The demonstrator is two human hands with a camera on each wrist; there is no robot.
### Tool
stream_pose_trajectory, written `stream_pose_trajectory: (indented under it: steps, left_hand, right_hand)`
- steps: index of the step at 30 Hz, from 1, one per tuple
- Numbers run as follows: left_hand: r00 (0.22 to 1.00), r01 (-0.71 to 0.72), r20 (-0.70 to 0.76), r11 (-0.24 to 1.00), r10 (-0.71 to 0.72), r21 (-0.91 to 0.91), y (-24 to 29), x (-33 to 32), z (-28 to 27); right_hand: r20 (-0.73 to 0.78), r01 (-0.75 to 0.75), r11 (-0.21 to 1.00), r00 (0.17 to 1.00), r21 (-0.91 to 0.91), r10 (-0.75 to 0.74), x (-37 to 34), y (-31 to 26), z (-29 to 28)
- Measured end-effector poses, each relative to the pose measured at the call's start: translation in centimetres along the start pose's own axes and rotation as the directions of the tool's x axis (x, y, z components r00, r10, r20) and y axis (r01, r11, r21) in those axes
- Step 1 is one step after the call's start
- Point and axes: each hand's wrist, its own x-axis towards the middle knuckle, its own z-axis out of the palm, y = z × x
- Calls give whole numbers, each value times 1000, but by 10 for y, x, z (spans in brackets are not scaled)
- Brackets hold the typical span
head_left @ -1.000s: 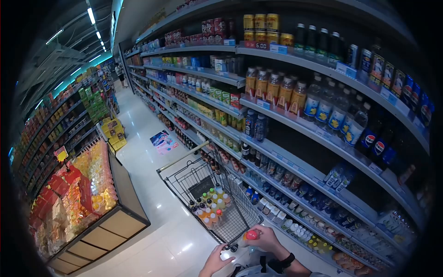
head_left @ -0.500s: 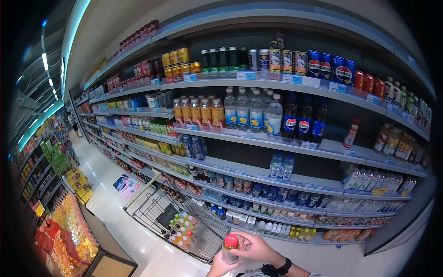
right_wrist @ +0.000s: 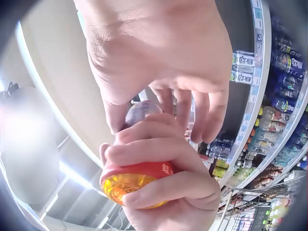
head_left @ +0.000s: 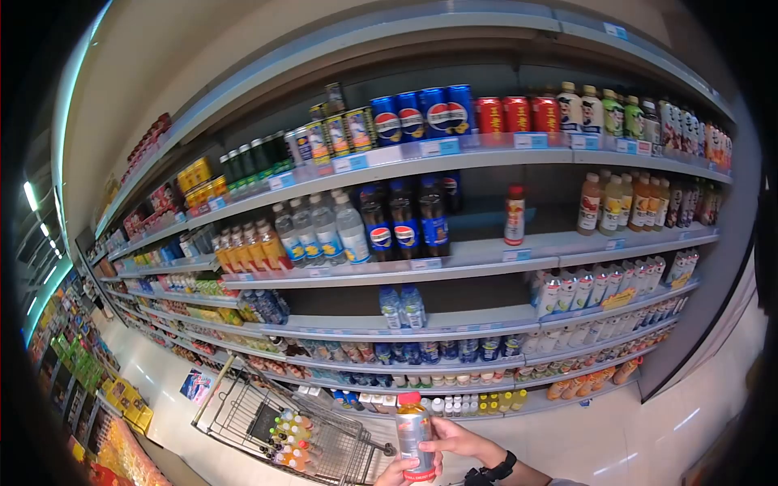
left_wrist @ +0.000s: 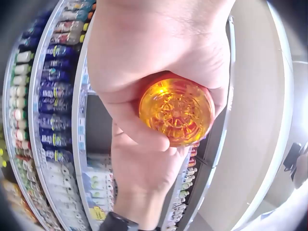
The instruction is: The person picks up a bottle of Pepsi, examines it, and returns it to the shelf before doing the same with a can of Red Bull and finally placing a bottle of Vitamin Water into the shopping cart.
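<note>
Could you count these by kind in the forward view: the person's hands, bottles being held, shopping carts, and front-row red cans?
Hands: 2 (left hand, right hand)
Held bottle: 1
Shopping cart: 1
Front-row red cans: 3
Total: 7

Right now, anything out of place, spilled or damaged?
One mild oddity: a lone bottle with a red cap stands upright on its shelf, bare space on both sides, while neighbours stand in groups. It may just be low stock. No spill is visible, and the held bottle shows no obvious damage.
</note>
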Motion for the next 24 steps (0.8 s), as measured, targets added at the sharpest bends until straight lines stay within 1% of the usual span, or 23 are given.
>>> stream_pose_trajectory:
  steps: [1,2,3,5,6,8,9,10,11,12,13,14,15,16,17,18,19,20,21,22,23,24]
  left_hand:
    - [999,-12,38,998,10,54,-5,9,11]
    - [997,-27,76,994,19,108,-9,18,21]
    - [993,-46,113,986,29,159,-12,28,30]
    - [982,-92,185,964,46,248,-18,46,49]
    - [974,-115,220,952,52,285,-23,54,60]
    - [957,-160,283,922,58,352,-34,63,79]
    - [947,-190,316,902,64,388,-32,67,94]
    - [950,-311,181,800,254,513,-39,66,118]
    - [950,-311,179,800,255,513,-38,69,137]
    - [929,-335,119,661,350,672,-38,71,154]
    - [891,-318,75,498,447,807,-37,73,166]
    - [901,-299,61,511,430,806,-38,75,176]
    - [904,-290,53,516,425,806,-43,80,174]
    - [939,-314,120,659,323,683,-48,88,168]
    - [954,-299,199,788,226,538,-56,89,160]
    - [966,-123,254,949,47,290,-43,81,174]
    - [948,-63,318,981,1,184,-46,79,173]
    - [919,5,393,999,-21,42,-49,75,175]
    - [885,80,466,992,-26,-97,-51,72,176]
    - [830,165,551,982,-90,-87,-52,71,174]
    - [825,173,555,982,-102,-78,-54,68,176]
    - [851,138,514,990,-110,-17,-50,65,185]
  right_hand:
    - [30,8,999,1000,41,-9,-10,-3,-9]
    - [49,-9,985,999,173,1,-18,2,-20]
    - [39,-3,984,999,177,-4,-26,1,-29]
    - [-10,31,993,1000,117,-30,-43,-4,-45]
    - [-17,26,993,1000,118,-24,-53,-14,-52]
    - [-199,-58,997,978,59,68,-70,-38,-61]
    - [-200,-59,996,977,61,70,-72,-41,-68]
    - [-265,90,996,960,-29,-94,-71,-42,-75]
    - [-312,228,965,915,-127,-257,-71,-45,-82]
    - [-351,205,956,897,-210,-269,-74,-49,-89]
    - [-348,201,958,900,-204,-263,-76,-52,-94]
    - [-361,205,964,897,-172,-255,-77,-54,-98]
    - [-376,208,968,893,-140,-246,-78,-56,-101]
    - [-372,196,968,896,-158,-242,-80,-59,-105]
    - [-379,179,973,899,-145,-222,-83,-63,-109]
    - [-253,215,968,951,132,-177,-86,-69,-114]
    - [-120,200,891,979,409,-165,-88,-71,-118]
    - [-17,169,839,982,518,-187,-88,-70,-118]
    - [78,131,774,971,620,-227,-87,-67,-118]
    - [142,106,771,958,627,-247,-87,-60,-118]
    - [149,108,773,956,625,-254,-89,-61,-114]
    - [120,118,816,967,566,-224,-92,-65,-114]
